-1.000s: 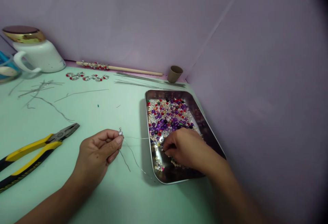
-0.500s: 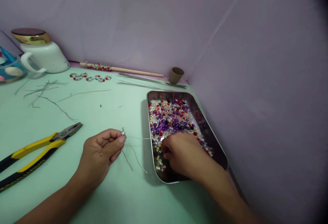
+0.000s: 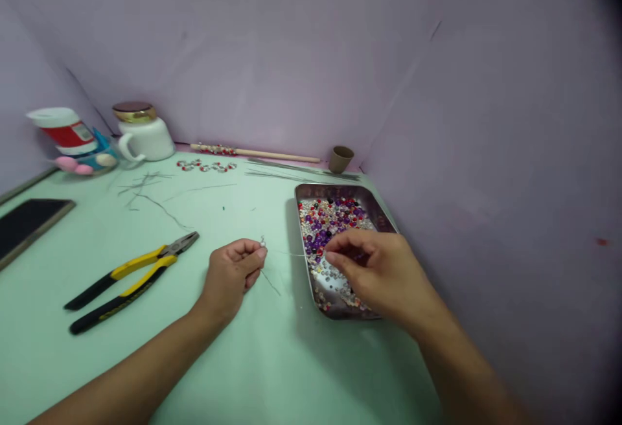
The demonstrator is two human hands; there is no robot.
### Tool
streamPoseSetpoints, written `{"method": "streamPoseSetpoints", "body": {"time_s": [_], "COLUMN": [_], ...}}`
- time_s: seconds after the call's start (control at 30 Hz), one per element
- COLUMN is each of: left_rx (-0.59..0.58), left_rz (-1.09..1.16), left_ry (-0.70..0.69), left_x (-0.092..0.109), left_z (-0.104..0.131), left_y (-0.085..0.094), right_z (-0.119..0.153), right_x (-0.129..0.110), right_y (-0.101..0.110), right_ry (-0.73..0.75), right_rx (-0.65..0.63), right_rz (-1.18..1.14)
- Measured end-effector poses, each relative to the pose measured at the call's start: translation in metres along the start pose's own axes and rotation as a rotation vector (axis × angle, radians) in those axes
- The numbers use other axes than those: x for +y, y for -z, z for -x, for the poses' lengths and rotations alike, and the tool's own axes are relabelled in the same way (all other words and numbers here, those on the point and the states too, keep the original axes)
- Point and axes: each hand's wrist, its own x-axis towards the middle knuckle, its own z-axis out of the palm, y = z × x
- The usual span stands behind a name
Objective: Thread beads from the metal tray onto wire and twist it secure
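Observation:
My left hand [image 3: 233,276] is closed in a pinch over the table, holding thin wire with a small pale bead [image 3: 263,243] and a twisted tip above the fingertips. One wire end [image 3: 271,282] hangs below that hand. Another length of wire [image 3: 291,254] runs right toward my right hand [image 3: 383,269], whose thumb and forefinger are pinched together at its far end. My right hand is over a metal tray [image 3: 335,312] of mixed beads [image 3: 335,218], mostly purple, red, clear and pale. Whether a bead is also between the right fingertips is too small to tell.
Yellow-and-black pliers [image 3: 140,276] lie left of my left hand. Behind are cut wires [image 3: 146,182], beaded pieces [image 3: 207,166], a wooden stick [image 3: 276,155], straight wires [image 3: 301,171] and a brown cup [image 3: 341,159]. A white mug [image 3: 150,140] and dark flat object [image 3: 32,227] stand left.
My right hand has risen from down among the beads, its fingertips now at the wire's end. My left hand keeps its pinch. The view has swung left, showing more of the table there.

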Motion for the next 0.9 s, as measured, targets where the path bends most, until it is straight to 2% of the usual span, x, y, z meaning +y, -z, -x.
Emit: {"method": "streamPoseSetpoints", "body": {"time_s": [0.1, 0.2, 0.27, 0.43, 0.53, 0.63, 0.77, 0.9], "left_rx": [-0.03, -0.056, -0.036, 0.08, 0.108, 0.132, 0.159, 0.174], "left_rz": [0.009, -0.05, -0.095, -0.06, -0.031, -0.015, -0.028, -0.06], "left_ry": [0.032, 0.03, 0.012, -0.082, -0.174, -0.249, -0.354, -0.403], "left_x": [0.003, 0.007, 0.011, 0.032, 0.046, 0.055, 0.055, 0.051], "left_z": [0.006, 0.019, 0.029, 0.057, 0.071, 0.082, 0.09, 0.092], "left_y": [0.005, 0.023, 0.041, 0.079, 0.085, 0.081, 0.075, 0.075], "right_z": [0.012, 0.031, 0.045, 0.07, 0.075, 0.077, 0.081, 0.085], "right_x": [-0.013, -0.022, -0.025, -0.034, -0.036, -0.034, -0.031, -0.03], "right_y": [-0.007, -0.027, -0.046, -0.094, -0.111, -0.118, -0.121, -0.123], "right_ry": [-0.106, -0.158, -0.174, -0.37, -0.427, -0.47, -0.533, -0.573], "right_rx": [0.052, 0.008, -0.037, -0.229, -0.262, -0.286, -0.322, -0.345], "right_rz": [-0.377, -0.758, -0.971, -1.32, -1.432, -1.483, -1.493, -1.479]}}
